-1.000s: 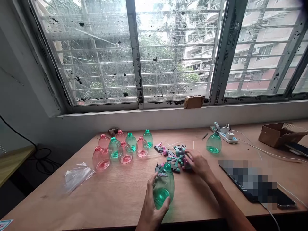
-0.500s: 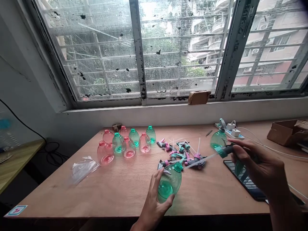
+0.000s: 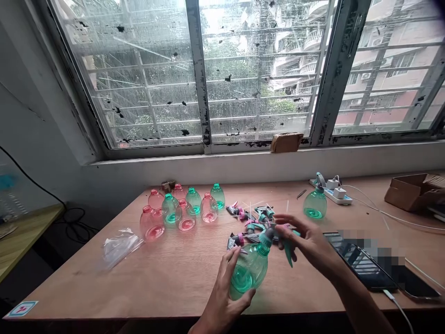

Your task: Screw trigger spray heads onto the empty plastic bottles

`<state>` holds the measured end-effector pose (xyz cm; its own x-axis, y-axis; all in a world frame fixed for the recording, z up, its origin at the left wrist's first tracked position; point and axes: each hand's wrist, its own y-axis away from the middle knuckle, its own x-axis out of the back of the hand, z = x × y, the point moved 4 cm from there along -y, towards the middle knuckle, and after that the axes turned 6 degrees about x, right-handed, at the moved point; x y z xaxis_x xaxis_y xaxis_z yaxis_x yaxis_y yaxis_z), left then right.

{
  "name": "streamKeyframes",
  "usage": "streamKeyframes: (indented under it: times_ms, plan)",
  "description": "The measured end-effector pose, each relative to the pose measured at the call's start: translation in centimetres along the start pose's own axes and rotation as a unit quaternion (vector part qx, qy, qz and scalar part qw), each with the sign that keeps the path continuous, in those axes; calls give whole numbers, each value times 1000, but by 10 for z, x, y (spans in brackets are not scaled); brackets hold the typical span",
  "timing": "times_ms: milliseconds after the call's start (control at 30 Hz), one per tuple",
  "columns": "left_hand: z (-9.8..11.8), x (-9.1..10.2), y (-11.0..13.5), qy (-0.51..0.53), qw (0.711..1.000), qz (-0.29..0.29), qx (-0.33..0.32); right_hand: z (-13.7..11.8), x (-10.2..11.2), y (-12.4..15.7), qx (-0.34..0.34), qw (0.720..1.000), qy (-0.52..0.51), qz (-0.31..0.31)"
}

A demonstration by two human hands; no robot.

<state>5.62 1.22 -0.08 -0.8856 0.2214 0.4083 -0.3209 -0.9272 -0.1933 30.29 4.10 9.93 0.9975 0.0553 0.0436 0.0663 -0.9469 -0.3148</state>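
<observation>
My left hand (image 3: pixel 222 297) is wrapped round a green transparent bottle (image 3: pixel 248 271), tilted with its neck pointing up and to the right. My right hand (image 3: pixel 308 243) pinches a teal spray trigger head (image 3: pixel 283 239) right at the bottle's neck; its tube appears to run into the bottle. Just behind lies a heap of pink and teal spray heads (image 3: pixel 255 220) with thin white tubes. A group of several empty pink and green bottles (image 3: pixel 181 211) stands at the back left of the wooden table (image 3: pixel 174 273).
One green bottle with a spray head (image 3: pixel 314 204) stands at the back right, by a white power strip (image 3: pixel 333 190). A phone (image 3: pixel 361 262) and cable lie at the right, a cardboard box (image 3: pixel 412 190) further right. A clear plastic bag (image 3: pixel 118 246) lies at left.
My right hand picked a teal spray head from the heap, lifted it to the right, then brought it back to the neck of the bottle. My left hand tilted the bottle.
</observation>
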Motion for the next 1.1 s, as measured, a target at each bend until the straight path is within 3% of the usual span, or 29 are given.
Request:
streamKeyframes:
  times_ms: [200,500,667,800,933,1100]
  plan:
    - [1,2,-1,47,998,-5,32,26,-22,-14,-58,964,-243,-95]
    - [-3,3,0,129,990,-3,57,45,-29,-10,-60,968,-191,-151]
    - [-3,6,-1,151,986,-55,33,51,-43,-5,-34,983,-163,-82]
    - [-12,9,-6,222,972,-23,73,69,-51,14,-25,990,-141,14]
    - [-16,4,-13,256,960,-32,107,87,-50,33,-4,989,-111,98]
    - [-4,-2,-16,246,963,-84,71,92,-40,41,14,984,-65,167]
